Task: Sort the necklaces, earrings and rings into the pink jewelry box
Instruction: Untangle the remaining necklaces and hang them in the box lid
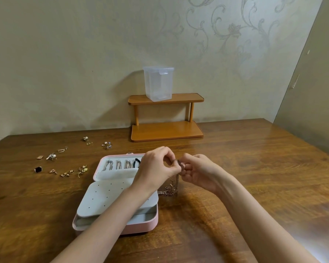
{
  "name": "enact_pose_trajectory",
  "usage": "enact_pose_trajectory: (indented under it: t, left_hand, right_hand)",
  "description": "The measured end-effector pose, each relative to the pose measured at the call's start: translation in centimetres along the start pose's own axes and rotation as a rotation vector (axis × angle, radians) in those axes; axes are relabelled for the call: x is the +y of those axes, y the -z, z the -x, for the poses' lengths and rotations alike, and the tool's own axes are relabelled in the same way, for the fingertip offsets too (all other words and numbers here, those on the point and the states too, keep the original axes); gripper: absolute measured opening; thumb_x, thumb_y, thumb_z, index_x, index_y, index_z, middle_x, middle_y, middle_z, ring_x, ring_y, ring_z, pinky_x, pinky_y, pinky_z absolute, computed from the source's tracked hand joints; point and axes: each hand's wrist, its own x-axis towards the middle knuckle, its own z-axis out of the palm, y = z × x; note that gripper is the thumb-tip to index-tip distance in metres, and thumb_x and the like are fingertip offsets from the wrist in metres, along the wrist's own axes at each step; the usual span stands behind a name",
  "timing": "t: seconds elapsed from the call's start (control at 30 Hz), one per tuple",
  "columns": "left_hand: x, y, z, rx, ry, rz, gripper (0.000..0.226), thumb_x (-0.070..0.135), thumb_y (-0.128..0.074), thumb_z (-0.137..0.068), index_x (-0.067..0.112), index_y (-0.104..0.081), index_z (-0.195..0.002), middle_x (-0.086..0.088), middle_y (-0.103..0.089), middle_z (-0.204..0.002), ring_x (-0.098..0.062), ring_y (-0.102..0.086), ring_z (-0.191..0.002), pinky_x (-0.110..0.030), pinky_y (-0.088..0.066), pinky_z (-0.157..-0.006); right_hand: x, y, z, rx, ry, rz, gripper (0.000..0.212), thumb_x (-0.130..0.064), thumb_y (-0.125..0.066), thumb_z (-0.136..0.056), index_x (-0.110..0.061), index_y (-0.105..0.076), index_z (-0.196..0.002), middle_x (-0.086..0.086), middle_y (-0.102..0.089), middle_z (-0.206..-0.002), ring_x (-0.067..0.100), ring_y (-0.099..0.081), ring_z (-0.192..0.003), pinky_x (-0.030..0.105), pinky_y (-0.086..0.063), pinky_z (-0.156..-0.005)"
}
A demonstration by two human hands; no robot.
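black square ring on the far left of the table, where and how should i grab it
Pinch the black square ring across the two opposite edges of its dark face, coming straight down from above. It seems to lie flat on the table with its face up, set apart from the nearest earring, so fingertips likely fit on both sides.

Both hands (pixel 176 166) pinch what looks like a necklace chain (pixel 172 185) beside the open pink jewelry box (pixel 152 223).

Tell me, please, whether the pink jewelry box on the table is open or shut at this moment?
Open. The pink jewelry box has its lid laid back, showing chains hung inside it and the white perforated panel over the base.
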Motion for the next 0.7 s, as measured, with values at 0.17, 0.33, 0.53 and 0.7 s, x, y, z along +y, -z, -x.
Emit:
enact_pose_trajectory:
  t: [0.17,0.33,0.53,0.7]
  left_hand:
    - [0.0,0.9,-0.7,-0.197,0.002,0.077,0.018,0.005,-0.068,-0.070,0.017,-0.055,-0.067,0.001,-0.061,-0.073,-0.015,-0.056,-0.070,-0.024,-0.045,-0.064]
    - [0.0,1.1,-1.0,-0.164,-0.103,-0.036,0.016,0.009,-0.065,-0.071,0.018,-0.052,-0.068,0.004,-0.055,-0.072,-0.017,-0.053,-0.069,-0.028,-0.044,-0.062]
    - [0.3,-0.4,0.1,0.065,-0.045,-0.072,0.013,0.011,-0.066,-0.074,0.011,-0.054,-0.068,0.001,-0.054,-0.071,-0.013,-0.049,-0.066,-0.012,-0.033,-0.055]
    - [1.3,0.0,-0.7,0.065,0.194,0.136,0.010,0.017,-0.070,-0.077,0.012,-0.063,-0.073,0.002,-0.062,-0.075,-0.008,-0.055,-0.070,-0.012,-0.043,-0.058]
  right_hand:
    - [-1.7,1.0,0.5,-0.171,0.001,0.344,0.014,-0.003,-0.056,-0.085,-0.003,-0.063,-0.072,0.003,-0.055,-0.062,0.010,-0.050,-0.058,0.021,-0.044,-0.058]
    - [-2.4,0.5,0.1,-0.119,0.064,0.394,0.023,-0.002,-0.053,-0.084,-0.007,-0.056,-0.062,0.001,-0.048,-0.057,0.007,-0.043,-0.053,0.019,-0.039,-0.055]
    - [-0.2,-1.0,-0.7,0.091,0.172,0.098,0.029,-0.004,-0.052,-0.081,-0.012,-0.054,-0.053,-0.001,-0.041,-0.054,0.010,-0.037,-0.053,0.025,-0.036,-0.059]
    - [-0.2,-1.6,-0.8,0.157,0.274,0.062,0.021,-0.005,-0.051,-0.080,-0.009,-0.048,-0.059,0.003,-0.038,-0.059,0.010,-0.037,-0.058,0.025,-0.035,-0.059]
